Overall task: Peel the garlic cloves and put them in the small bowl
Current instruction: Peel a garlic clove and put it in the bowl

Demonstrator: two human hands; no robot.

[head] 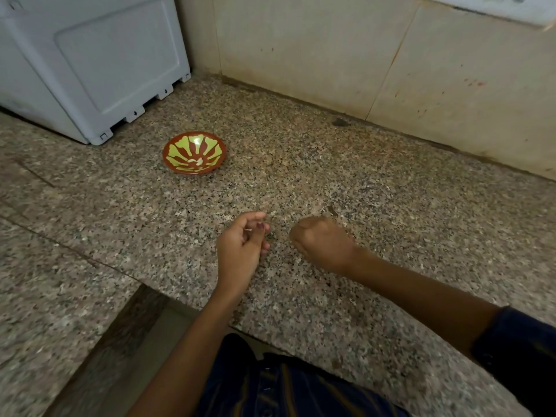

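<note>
The small red bowl (194,156) with a green petal pattern stands on the granite counter, and two pale peeled garlic pieces (196,161) lie in its bottom. My left hand (243,243) rests on the counter nearer me, right of the bowl. Its fingers are loosely curled, and thumb and fingertips pinch a tiny white scrap of garlic skin (248,229). My right hand (322,242) lies a little to the right, curled into a fist with its back to the camera. Its fingertips are hidden, and nothing shows inside the fist. No unpeeled clove is in sight.
A white plastic appliance (90,64) stands at the back left, just behind the bowl. A tiled wall (361,55) runs along the back of the speckled counter (301,164). The counter edge (168,291) steps back at the lower left.
</note>
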